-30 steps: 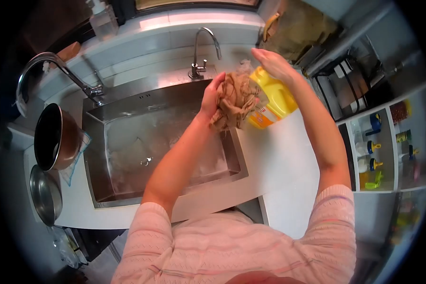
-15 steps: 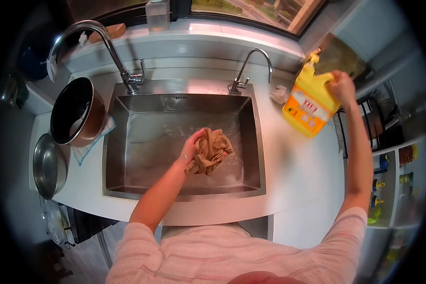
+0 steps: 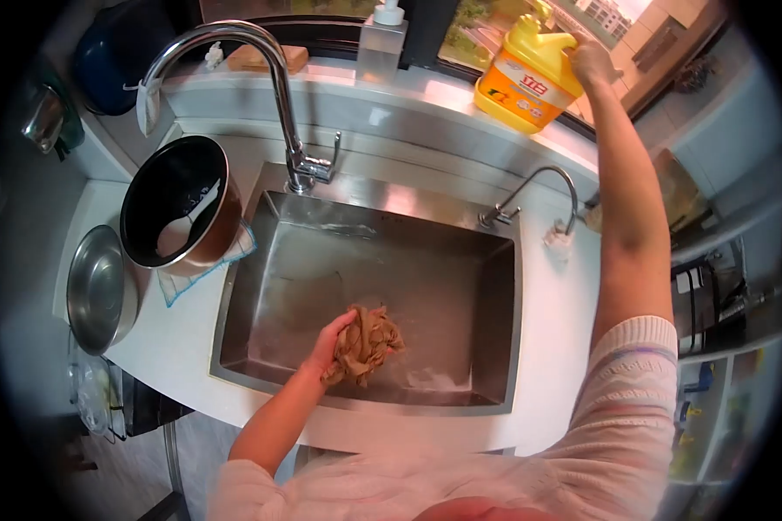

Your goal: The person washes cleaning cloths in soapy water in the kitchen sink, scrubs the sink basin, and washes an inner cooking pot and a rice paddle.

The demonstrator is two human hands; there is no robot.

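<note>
Over the front part of the steel sink, my left hand is closed around a crumpled brown cloth. My right hand reaches far forward and grips the handle of a big yellow jug of dish soap with an orange and white label. The jug is upright at the windowsill; whether its base rests on the sill I cannot tell. The sink under the cloth looks wet, with some water on its bottom.
A tall chrome faucet arches at the sink's back left, a thinner tap at its back right. On the left counter a dark inner pot stands on a blue-edged cloth, beside a steel basin. A soap dispenser occupies the sill.
My right hand has carried the yellow jug from above the right counter up and forward to the windowsill. The view has shifted; my left hand still holds the brown cloth over the sink.
</note>
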